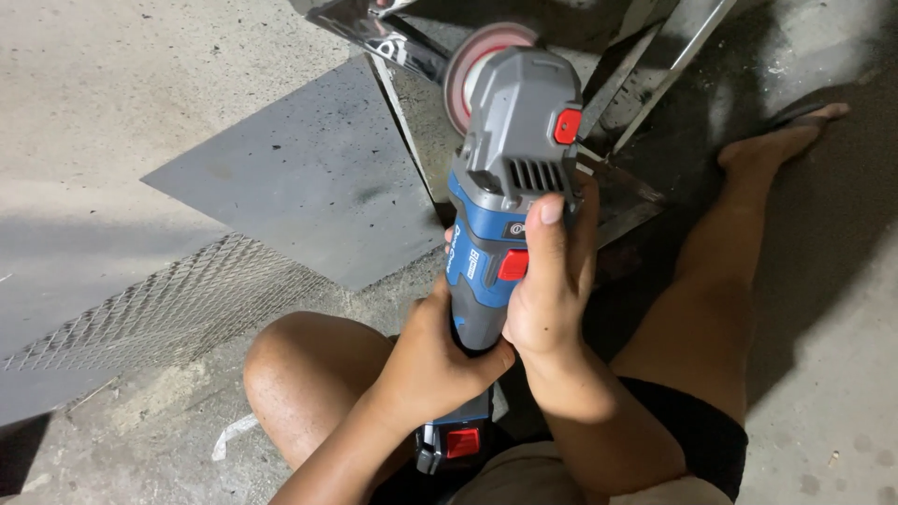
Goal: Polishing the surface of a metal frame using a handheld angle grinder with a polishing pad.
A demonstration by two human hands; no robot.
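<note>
I hold the grinder (505, 206) in both hands, out in front of me and above my lap, its head pointing away from me. My right hand (547, 299) is clenched around the blue middle of the body, the thumb lying up the housing just beside a red switch (513, 266). My left hand (432, 360) is wrapped tight around the lower grip, fingers curled under it, touching my right hand at the heel. Below my hands the battery (458, 438) shows, dark with a red catch.

The grinder's head is grey, with a slotted vent and a red square button (567, 125) on its right side. A small dark oval badge sits on the blue part, and a pale label runs down the left flank; I cannot read either. The disc (468, 70), reddish and round, is at the far end, touching or just beside a shiny metal frame (374, 37); I cannot tell which.

Thin bars of the frame angle down to the right of the head. A flat grey sheet (299, 178) lies on the floor to the left, and a strip of mesh (159, 309) lies nearer me, beside my left knee (290, 374). I sit on a bare concrete floor (112, 84), dusty and stained dark near the frame. My right leg stretches forward, the bare foot (786, 140) near the frame's bars. I wear dark shorts.
</note>
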